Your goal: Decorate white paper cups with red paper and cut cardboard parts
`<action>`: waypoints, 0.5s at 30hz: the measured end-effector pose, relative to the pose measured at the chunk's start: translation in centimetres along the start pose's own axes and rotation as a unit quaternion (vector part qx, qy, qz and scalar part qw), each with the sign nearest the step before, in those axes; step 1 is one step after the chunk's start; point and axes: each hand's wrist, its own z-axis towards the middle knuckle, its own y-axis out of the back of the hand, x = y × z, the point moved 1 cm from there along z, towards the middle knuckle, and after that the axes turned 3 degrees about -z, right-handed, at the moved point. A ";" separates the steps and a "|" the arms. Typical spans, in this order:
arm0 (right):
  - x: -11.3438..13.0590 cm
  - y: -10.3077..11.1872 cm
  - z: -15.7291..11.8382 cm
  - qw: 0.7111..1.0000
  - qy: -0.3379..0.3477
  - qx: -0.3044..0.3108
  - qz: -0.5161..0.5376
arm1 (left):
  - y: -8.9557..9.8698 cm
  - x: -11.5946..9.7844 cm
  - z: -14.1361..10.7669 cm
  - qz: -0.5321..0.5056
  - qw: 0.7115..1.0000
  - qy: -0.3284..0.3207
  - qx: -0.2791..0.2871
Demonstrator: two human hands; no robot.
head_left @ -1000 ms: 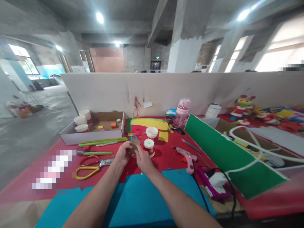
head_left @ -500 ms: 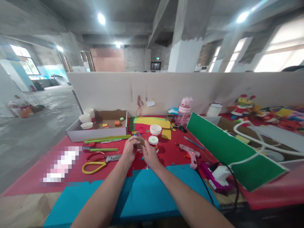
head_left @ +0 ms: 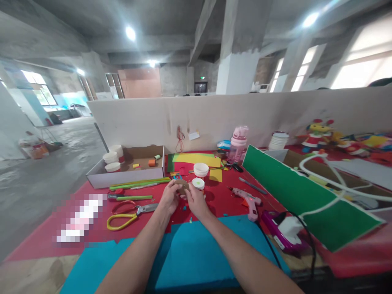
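Both hands grip a small brown piece that looks like cardboard (head_left: 183,185), partly covered by fingers. My left hand (head_left: 169,197) has its fingers closed on the left side of it. My right hand (head_left: 196,199) pinches its right side. Just behind the right hand stands a paper cup with a white top and a green spot (head_left: 198,183). Beyond that is an open white paper cup (head_left: 201,169). To the left of my hands lie scissors with yellow and red handles (head_left: 131,214). A pink glue gun (head_left: 249,201) with a lit red light rests to the right.
A white-sided box (head_left: 125,179) with paper cups stands at the left, green strips before it. A green board (head_left: 300,196) leans at the right near a purple power strip (head_left: 281,234). A pink bottle (head_left: 238,143) stands at the back. Blue sheets (head_left: 196,253) cover the front edge.
The view has shifted slightly. Both hands still hold the brown piece, which now appears tilted flatter between the fingers.
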 end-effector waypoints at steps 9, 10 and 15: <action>-0.1 -0.8 -0.3 0.986 0.013 0.023 -0.163 | 0.4 0.4 0.2 0.015 0.995 -0.022 -0.100; 0.0 -0.9 -0.4 0.983 0.014 0.028 -0.182 | 0.5 0.4 0.2 0.017 0.993 -0.029 -0.110; 0.3 -0.9 -0.2 0.986 0.021 0.008 -0.163 | 0.3 0.1 0.1 0.004 0.994 -0.056 -0.098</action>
